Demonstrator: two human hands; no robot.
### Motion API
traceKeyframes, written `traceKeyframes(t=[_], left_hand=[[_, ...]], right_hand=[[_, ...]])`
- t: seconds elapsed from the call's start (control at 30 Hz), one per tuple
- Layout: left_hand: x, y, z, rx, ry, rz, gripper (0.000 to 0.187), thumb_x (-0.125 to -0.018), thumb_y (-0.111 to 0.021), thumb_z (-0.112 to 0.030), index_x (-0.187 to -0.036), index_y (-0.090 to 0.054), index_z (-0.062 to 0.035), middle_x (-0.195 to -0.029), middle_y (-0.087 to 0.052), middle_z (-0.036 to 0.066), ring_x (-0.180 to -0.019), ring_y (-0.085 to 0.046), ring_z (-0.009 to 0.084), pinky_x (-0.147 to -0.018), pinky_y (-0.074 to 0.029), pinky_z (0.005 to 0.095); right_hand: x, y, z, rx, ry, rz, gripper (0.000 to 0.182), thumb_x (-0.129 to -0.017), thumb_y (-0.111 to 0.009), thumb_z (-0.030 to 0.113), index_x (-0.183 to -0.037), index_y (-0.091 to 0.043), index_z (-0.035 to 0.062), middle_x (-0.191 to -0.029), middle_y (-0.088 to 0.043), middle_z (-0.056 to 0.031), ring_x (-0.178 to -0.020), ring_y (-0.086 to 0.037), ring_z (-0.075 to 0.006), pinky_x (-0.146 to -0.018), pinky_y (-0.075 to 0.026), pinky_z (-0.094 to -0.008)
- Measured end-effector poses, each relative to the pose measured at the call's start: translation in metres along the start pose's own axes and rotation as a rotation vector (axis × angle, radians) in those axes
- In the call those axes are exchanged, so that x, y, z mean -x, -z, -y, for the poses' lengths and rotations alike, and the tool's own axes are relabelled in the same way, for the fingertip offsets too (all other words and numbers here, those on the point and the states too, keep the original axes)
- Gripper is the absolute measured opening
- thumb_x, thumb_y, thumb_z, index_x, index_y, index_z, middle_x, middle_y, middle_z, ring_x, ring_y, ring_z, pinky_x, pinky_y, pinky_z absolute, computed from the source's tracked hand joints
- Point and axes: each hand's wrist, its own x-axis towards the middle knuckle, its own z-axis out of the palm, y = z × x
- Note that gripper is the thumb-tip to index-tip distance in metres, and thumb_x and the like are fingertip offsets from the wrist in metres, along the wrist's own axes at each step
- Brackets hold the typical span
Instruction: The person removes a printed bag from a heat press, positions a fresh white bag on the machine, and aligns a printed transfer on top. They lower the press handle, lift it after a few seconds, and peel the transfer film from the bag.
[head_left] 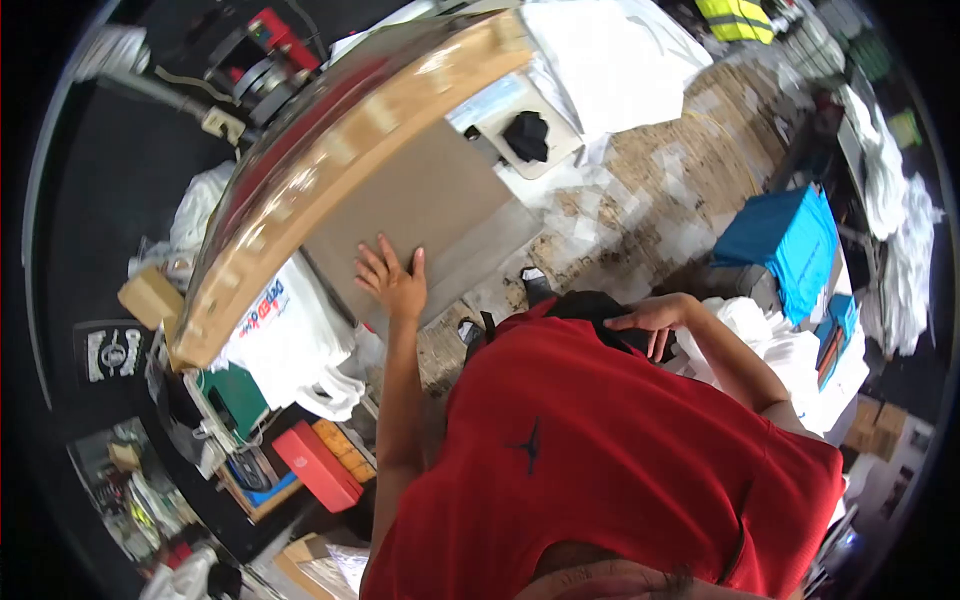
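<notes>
Cluttered workshop floor: left hand [392,280], fingers spread, presses flat on a smooth cardboard sheet [420,205]; right hand [650,318] rests, fingers loosely curled, on black fabric [590,303].

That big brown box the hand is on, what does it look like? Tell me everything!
The big cardboard box is plain brown and looks blurred along its long upper edge, where shiny tape crosses it in places. It stands tilted, leaning up and away over the cluttered floor. Its flat side faces the person. The left hand presses flat against that side with spread fingers. The right hand is not on it. A white plastic bag sits against its lower end.
</notes>
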Motion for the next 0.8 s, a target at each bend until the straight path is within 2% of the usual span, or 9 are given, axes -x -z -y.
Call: traceKeyframes(t=[0.1,0.2,0.4,0.6,0.63,0.67,0.73,0.77,0.8], left_hand=[[0.0,-0.002,-0.002,-0.018,-0.009,0.033,0.086,-0.094,-0.044,-0.067,-0.158,-0.019,-0.0157,-0.163,-0.005,0.025,-0.147,-0.005,0.0513,-0.116,-0.003,0.0653],[0.001,-0.003,-0.003,-0.057,-0.006,0.059,0.086,-0.095,-0.042,-0.067,-0.159,-0.017,-0.0163,-0.163,-0.005,0.025,-0.148,-0.004,0.0507,-0.116,-0.002,0.0645],[-0.001,0.0,-0.007,-0.039,0.029,0.078,0.086,-0.094,-0.045,-0.067,-0.159,-0.018,-0.0166,-0.164,-0.004,0.023,-0.148,-0.003,0.0488,-0.117,-0.002,0.0635],[-0.003,0.002,-0.008,0.011,0.075,0.08,0.087,-0.091,-0.056,-0.062,-0.158,-0.022,-0.0175,-0.164,-0.01,0.022,-0.149,-0.007,0.0474,-0.117,-0.006,0.064],[-0.001,0.003,-0.009,0.021,0.083,0.066,0.082,-0.091,-0.06,-0.056,-0.155,-0.029,-0.0154,-0.161,-0.019,0.022,-0.147,-0.016,0.0457,-0.117,-0.012,0.0611],[0.0,0.004,-0.012,0.033,0.09,0.055,0.078,-0.09,-0.065,-0.051,-0.152,-0.035,-0.0132,-0.158,-0.028,0.023,-0.145,-0.024,0.044,-0.117,-0.019,0.0583],[0.003,0.015,-0.038,0.212,0.034,0.069,0.07,-0.09,-0.068,-0.043,-0.146,-0.043,-0.0105,-0.151,-0.039,0.022,-0.14,-0.034,0.0415,-0.114,-0.026,0.0536],[0.007,0.021,-0.062,0.402,-0.016,0.078,0.061,-0.089,-0.072,-0.035,-0.14,-0.051,-0.0078,-0.144,-0.049,0.021,-0.135,-0.043,0.0389,-0.112,-0.033,0.0488],[0.008,0.035,-0.106,0.513,-0.166,0.138,0.053,-0.088,-0.073,-0.028,-0.133,-0.055,-0.0059,-0.137,-0.054,0.019,-0.129,-0.048,0.0363,-0.109,-0.037,0.0452]], right_hand=[[-0.001,-0.004,-0.006,0.074,0.071,-0.118,0.078,-0.095,-0.053,0.059,-0.151,-0.034,0.0089,-0.147,-0.039,-0.0199,-0.118,-0.058,-0.0405,-0.067,-0.067,-0.045],[0.042,-0.011,0.013,0.107,0.026,-0.278,0.079,-0.095,-0.051,0.061,-0.148,-0.038,0.0044,-0.148,-0.037,-0.019,-0.12,-0.057,-0.0403,-0.064,-0.067,-0.0447],[0.012,0.035,-0.002,0.227,0.087,-0.193,0.089,-0.094,-0.045,0.066,-0.145,-0.036,-0.0063,-0.144,-0.04,-0.0231,-0.114,-0.061,-0.0413,-0.063,-0.067,-0.0419],[0.036,0.078,0.054,0.455,-0.125,-0.081,0.078,-0.096,-0.049,0.062,-0.143,-0.043,0.0,-0.136,-0.05,-0.028,-0.103,-0.068,-0.0356,-0.059,-0.064,-0.0359],[-0.008,0.112,0.045,0.432,-0.145,-0.009,0.079,-0.093,-0.054,0.063,-0.142,-0.047,0.0017,-0.141,-0.049,-0.0255,-0.112,-0.064,-0.0324,-0.071,-0.063,-0.0397],[-0.047,0.161,0.042,0.707,0.213,0.086,0.077,-0.089,-0.06,0.058,-0.14,-0.049,0.0021,-0.139,-0.052,-0.0227,-0.109,-0.065,-0.0333,-0.08,-0.059,-0.0409],[-0.123,0.258,0.037,1.465,1.085,-0.245,0.074,-0.083,-0.072,0.049,-0.137,-0.052,0.0029,-0.137,-0.057,-0.0172,-0.102,-0.067,-0.0349,-0.097,-0.051,-0.0434],[-0.056,0.232,0.074,0.757,0.63,-0.787,0.062,-0.082,-0.075,0.037,-0.132,-0.057,0.0049,-0.119,-0.067,-0.0193,-0.098,-0.067,-0.0352,-0.091,-0.053,-0.0408],[-0.069,0.26,0.085,0.572,0.706,-0.997,0.049,-0.083,-0.073,0.029,-0.124,-0.061,0.0049,-0.107,-0.07,-0.0203,-0.097,-0.067,-0.0359,-0.088,-0.053,-0.0419]])
